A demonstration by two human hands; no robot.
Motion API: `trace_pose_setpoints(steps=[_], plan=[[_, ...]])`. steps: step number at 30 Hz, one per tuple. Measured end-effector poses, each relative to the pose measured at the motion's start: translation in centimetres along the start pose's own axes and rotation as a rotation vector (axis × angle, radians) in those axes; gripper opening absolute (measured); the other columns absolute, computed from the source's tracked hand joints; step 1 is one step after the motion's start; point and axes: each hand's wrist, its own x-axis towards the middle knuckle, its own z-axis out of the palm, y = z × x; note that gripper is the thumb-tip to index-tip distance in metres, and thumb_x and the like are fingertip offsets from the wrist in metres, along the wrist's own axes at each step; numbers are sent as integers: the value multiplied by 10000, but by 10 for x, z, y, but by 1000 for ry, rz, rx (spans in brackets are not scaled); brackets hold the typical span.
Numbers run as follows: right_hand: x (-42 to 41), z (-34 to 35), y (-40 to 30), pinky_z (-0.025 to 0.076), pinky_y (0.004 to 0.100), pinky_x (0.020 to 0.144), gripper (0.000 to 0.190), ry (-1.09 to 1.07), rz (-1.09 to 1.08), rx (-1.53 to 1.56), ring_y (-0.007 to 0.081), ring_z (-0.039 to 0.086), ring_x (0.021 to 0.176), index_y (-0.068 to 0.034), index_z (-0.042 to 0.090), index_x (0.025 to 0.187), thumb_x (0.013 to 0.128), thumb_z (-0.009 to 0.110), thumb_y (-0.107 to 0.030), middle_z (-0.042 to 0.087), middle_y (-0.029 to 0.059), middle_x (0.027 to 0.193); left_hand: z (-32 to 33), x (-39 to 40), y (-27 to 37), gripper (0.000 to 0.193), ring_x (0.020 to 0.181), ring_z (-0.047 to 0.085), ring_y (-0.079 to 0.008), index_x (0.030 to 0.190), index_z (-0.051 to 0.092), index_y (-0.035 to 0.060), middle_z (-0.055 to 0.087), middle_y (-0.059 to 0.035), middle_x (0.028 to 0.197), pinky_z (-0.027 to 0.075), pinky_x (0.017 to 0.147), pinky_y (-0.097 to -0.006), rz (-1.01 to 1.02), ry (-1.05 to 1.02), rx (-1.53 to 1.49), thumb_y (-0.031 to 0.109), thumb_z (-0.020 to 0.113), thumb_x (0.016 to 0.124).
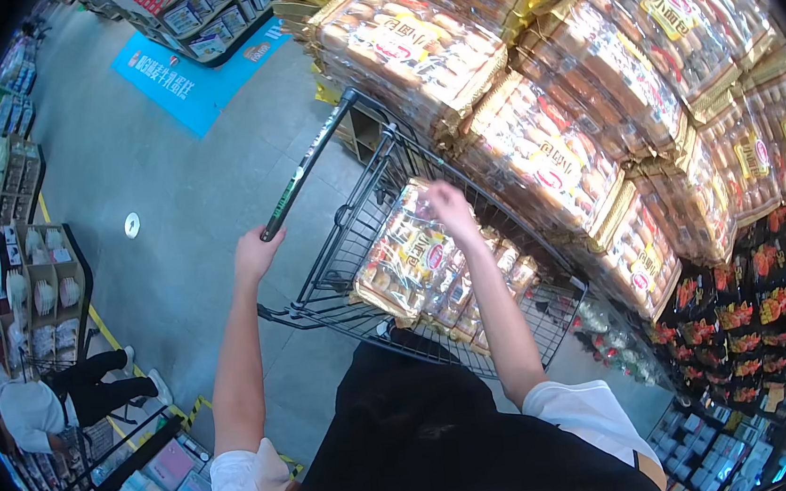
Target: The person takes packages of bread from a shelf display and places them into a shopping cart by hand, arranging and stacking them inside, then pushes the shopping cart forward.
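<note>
My left hand is closed around the near end of the shopping cart's handle bar. The wire cart stands in front of me, turned at an angle. Inside it lies a large clear bag of small bread rolls, with more bagged rolls beside it. My right hand is over the upper right edge of the large bag, its fingers blurred and partly curled. Whether it touches or grips the bag is unclear.
Tall stacks of bagged rolls rise close to the cart's right side. Black-and-red packages are piled beyond them. At the left, a person in a white top is beside shelves. A blue floor mat lies by a display stand at the top.
</note>
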Motion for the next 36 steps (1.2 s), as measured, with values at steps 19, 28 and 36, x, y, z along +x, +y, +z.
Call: trace_pose_setpoints(steps=[19, 28, 36], plan=[[-53, 42, -115, 440, 457, 972, 400, 236, -20, 800, 315, 517, 1077, 77, 544, 1069, 957, 482, -302, 557, 190, 1092, -3, 1, -1, 568, 605, 613, -288, 808, 638, 3, 599, -153, 630, 464, 589, -397, 9, -74, -16, 568, 617, 754], [-223, -33, -118, 494, 346, 816, 272, 178, 418, 286, 181, 617, 852, 26, 643, 897, 934, 534, -221, 646, 104, 836, -8, -1, 4, 533, 598, 614, -272, 811, 643, 4, 595, -148, 615, 463, 588, -387, 36, -55, -34, 535, 624, 766], [-149, -54, -38, 495, 314, 681, 328, -148, 618, 110, 147, 561, 817, -10, 630, 904, 930, 532, -322, 603, 58, 815, -13, -4, 4, 531, 567, 601, -263, 795, 633, 10, 589, -130, 606, 459, 572, -381, 30, -77, -2, 540, 631, 758]])
